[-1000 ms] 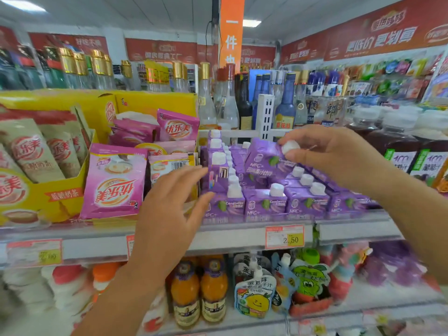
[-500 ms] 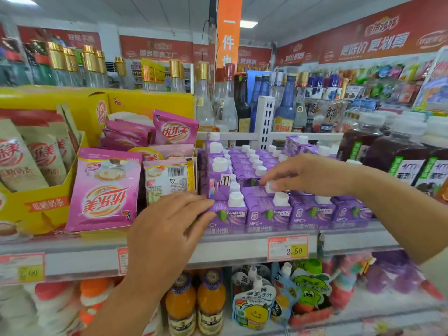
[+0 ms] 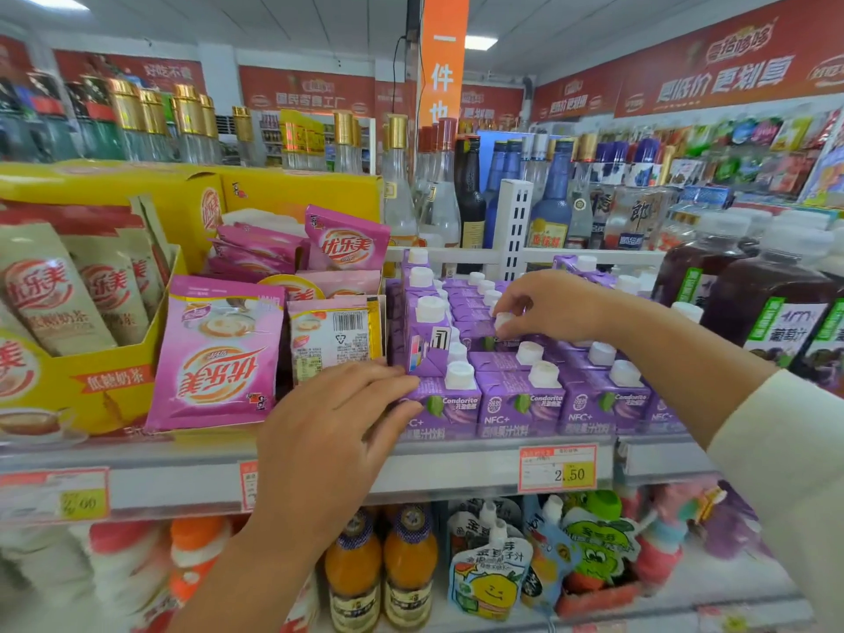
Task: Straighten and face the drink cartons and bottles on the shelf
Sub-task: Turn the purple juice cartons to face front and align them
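Note:
Purple juice cartons [image 3: 520, 404] with white caps stand in rows on the middle shelf. My left hand [image 3: 338, 422] lies with its fingers stretched against the left side of the front-left carton [image 3: 450, 406]. Just above its fingertips stands a carton turned sideways [image 3: 429, 340], on a higher stack. My right hand [image 3: 557, 308] reaches in from the right and pinches the white cap [image 3: 503, 320] of a purple carton a row or two behind the front. Dark grape juice bottles [image 3: 776, 312] stand to the right of the cartons.
Pink milk-tea sachets [image 3: 219, 354] and a yellow display box [image 3: 91, 381] crowd the shelf left of the cartons. Liquor bottles [image 3: 438, 198] stand behind a white rail. A price tag [image 3: 558, 468] hangs on the shelf edge. Below are orange juice bottles [image 3: 383, 573] and drink pouches [image 3: 488, 573].
My right hand brought a purple carton down from the air into the rows and now pinches a cap there. My left hand moved right onto the front-left carton.

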Available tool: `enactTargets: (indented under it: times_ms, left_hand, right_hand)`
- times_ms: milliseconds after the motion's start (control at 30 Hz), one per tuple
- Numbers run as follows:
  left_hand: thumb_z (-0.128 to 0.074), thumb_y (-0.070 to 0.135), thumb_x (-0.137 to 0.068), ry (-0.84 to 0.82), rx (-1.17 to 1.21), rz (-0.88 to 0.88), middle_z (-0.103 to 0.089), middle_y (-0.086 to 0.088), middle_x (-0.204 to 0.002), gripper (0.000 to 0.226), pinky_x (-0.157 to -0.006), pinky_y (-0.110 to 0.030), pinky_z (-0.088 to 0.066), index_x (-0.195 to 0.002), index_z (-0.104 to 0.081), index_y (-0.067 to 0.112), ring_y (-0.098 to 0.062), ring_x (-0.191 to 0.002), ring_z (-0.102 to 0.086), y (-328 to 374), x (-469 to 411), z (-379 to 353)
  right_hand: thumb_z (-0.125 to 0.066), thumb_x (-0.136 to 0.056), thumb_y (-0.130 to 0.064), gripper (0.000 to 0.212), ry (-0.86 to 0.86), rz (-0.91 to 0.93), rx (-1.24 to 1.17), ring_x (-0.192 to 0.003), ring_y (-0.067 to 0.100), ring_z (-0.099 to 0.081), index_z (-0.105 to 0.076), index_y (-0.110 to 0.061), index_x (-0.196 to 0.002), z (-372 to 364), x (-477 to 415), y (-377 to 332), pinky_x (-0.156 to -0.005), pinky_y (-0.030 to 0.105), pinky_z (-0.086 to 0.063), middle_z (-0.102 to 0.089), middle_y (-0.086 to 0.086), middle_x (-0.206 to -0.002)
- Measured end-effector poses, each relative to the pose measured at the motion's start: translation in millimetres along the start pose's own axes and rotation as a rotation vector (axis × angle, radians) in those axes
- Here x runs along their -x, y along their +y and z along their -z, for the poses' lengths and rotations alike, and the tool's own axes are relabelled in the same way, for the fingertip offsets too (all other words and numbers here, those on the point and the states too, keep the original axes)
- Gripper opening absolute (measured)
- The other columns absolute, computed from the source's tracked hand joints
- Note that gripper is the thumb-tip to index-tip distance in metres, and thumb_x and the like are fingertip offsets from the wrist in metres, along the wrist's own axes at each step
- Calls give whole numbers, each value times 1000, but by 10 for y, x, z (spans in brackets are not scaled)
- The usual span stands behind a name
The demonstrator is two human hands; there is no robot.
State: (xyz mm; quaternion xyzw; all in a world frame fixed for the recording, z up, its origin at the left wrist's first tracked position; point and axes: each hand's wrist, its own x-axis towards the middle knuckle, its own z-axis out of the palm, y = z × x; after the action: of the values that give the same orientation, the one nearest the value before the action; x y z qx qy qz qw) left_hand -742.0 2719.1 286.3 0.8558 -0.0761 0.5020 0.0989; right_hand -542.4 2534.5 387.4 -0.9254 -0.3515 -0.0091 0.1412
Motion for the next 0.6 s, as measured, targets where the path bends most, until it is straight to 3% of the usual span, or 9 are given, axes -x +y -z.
enactTargets:
  times_ms: [100, 200, 267, 333, 400, 467, 533, 600]
  left_hand:
    - [-58, 40, -93, -33, 26, 19, -72, 10, -102, 28, -84, -20, -49, -103, -76, 22, -6, -97, -64, 2, 4, 6]
    - [-57, 43, -92, -50, 22, 63, -71, 11, -104, 30, -85, -20, -48, -104, -75, 23, -5, -99, -63, 16, -13, 38]
    - [-57, 46, -90, -40, 60, 114, -68, 11, -110, 35, -92, -19, -44, -110, -73, 22, -4, -105, -59, 74, -37, 69]
    - [-56, 48, -90, -28, 139, 144, -62, 14, -117, 40, -100, -13, -34, -119, -67, 22, 1, -113, -51, 215, -27, 101]
    - [-54, 54, -89, -67, 244, 183, -54, 27, -122, 44, -101, -6, -28, -128, -58, 34, 13, -118, -43, 421, 48, 125]
    - [-55, 65, -81, -236, 510, 396, -54, 36, -124, 52, -96, -6, -35, -130, -49, 50, 15, -118, -46, 650, 142, 136]
    - [-64, 63, -76, -376, 941, 679, -62, 32, -120, 59, -86, -10, -46, -130, -52, 42, 10, -110, -58, 828, 204, 106]
    - [-72, 43, -82, -352, 1203, 827, -73, 14, -109, 40, -78, -13, -51, -118, -62, 30, 0, -100, -67, 899, 263, 60]
  right_hand:
    - [-68, -89, -26, 12, 161, 37, -217, -74, 3, -60, -68, -20, -100, 58, 193, -55, -60, 7, -44, -66, -10, -87]
    - [-60, -94, -29, 4, 456, 90, -437, -82, 2, -64, -61, -30, -98, 173, 552, -162, -75, 25, -51, -68, -14, -94]
    - [-58, -94, -31, 3, 562, 142, -539, -80, 1, -65, -59, -34, -97, 222, 859, -287, -76, 25, -53, -69, -15, -89]
    - [-56, -93, -33, 6, 529, 180, -588, -72, 2, -65, -60, -31, -97, 170, 1165, -405, -67, 19, -55, -69, -12, -83]
    - [-55, -86, -40, 16, 414, 184, -647, -66, 3, -64, -61, -29, -95, -12, 1421, -482, -61, 17, -53, -68, -8, -80]
    - [-53, -80, -46, 21, 320, 168, -740, -64, 3, -60, -62, -31, -91, -264, 1573, -516, -57, 16, -50, -64, -8, -73]
    - [-53, -79, -45, 20, 300, 115, -846, -61, 0, -54, -64, -31, -90, -504, 1645, -475, -55, 12, -46, -59, -13, -67]
    - [-55, -78, -44, 25, 276, 73, -902, -63, -2, -53, -65, -32, -97, -691, 1714, -430, -59, 10, -43, -59, -17, -68]
